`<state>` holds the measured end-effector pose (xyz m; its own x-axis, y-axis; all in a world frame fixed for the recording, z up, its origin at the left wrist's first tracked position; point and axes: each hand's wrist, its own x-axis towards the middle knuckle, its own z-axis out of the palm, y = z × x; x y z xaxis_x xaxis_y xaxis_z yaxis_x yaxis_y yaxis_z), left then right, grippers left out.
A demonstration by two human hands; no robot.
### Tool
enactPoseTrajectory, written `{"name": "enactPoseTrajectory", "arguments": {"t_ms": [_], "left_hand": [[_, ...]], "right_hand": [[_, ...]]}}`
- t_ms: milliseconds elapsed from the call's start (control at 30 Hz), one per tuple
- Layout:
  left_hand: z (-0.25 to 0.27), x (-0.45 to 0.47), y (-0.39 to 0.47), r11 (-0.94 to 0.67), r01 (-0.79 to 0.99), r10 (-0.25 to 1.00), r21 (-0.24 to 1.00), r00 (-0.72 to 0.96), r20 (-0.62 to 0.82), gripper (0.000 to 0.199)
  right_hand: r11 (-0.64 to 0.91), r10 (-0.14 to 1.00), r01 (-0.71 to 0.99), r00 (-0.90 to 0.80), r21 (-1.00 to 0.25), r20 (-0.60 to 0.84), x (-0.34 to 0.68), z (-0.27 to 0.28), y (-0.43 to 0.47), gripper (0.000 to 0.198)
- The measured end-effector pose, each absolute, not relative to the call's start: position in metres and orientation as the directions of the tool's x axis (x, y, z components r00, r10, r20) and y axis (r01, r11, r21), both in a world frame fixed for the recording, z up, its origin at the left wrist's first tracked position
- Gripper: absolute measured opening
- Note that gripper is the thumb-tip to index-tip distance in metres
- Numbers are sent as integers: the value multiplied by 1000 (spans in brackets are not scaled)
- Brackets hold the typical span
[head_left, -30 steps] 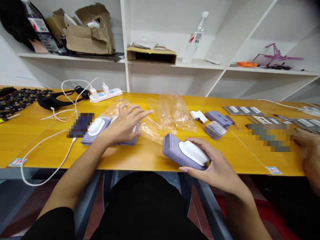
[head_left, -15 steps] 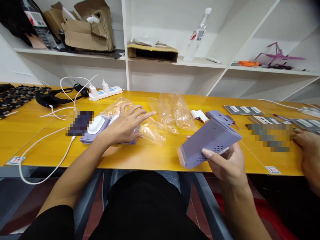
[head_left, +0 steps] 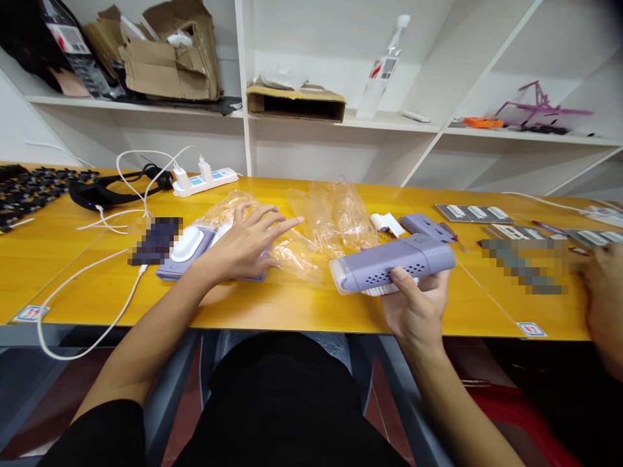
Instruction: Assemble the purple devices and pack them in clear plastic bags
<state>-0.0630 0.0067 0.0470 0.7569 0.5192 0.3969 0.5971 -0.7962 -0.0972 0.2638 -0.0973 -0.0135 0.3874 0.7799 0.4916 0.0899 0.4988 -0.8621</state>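
Note:
In my right hand (head_left: 418, 301) is a long purple plastic housing (head_left: 394, 263) with rows of small holes and a pale translucent end. My thumb presses its near side, and a white ribbed part shows beneath it. My left hand (head_left: 243, 243) is spread, fingers apart, over a purple device (head_left: 170, 269) with a white oval part on top; whether the palm touches it I cannot tell. Clear plastic bags (head_left: 335, 217) lie just beyond that hand. Behind the held housing are another purple perforated piece (head_left: 423, 227) and small white parts (head_left: 387, 224).
A phone-like pixelated item (head_left: 156, 240) with a white cable lies at left, near a power strip (head_left: 207, 180) and black goggles (head_left: 107, 188). At right, another person's hand (head_left: 603, 285) is beside grey trays (head_left: 474, 213). Shelves behind hold a bottle (head_left: 384, 71) and cardboard boxes (head_left: 296, 104).
My right hand has turned the purple housing closer to level and shifted it slightly left, uncovering more of the perforated piece behind. My left hand stays where it was.

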Motion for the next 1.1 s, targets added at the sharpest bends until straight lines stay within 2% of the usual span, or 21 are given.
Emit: {"name": "enactPoseTrajectory", "arguments": {"t_ms": [133,200,400,500,800,1100], "left_hand": [[48,-62,6,-799,594,516,-93,757,400,93],[48,-62,5,-800,594,514,-91,755,407,92],[50,-60,3,-810,580,501,-81,758,418,90],[50,-60,3,-812,578,498,-78,757,423,89],[50,-62,5,-821,568,475,-63,740,477,82],[51,-63,7,-818,571,449,-62,703,551,71]], "right_hand": [[485,792,142,346,-863,502,262,-25,-91,79],[495,789,112,358,-862,499,260,-30,-88,75],[513,781,-234,525,-826,337,243,-32,-79,69],[522,770,-286,563,-803,300,238,-31,-72,69],[614,691,-121,560,-780,458,234,-14,-45,80],[697,495,252,509,-672,704,221,10,-29,96]]}}
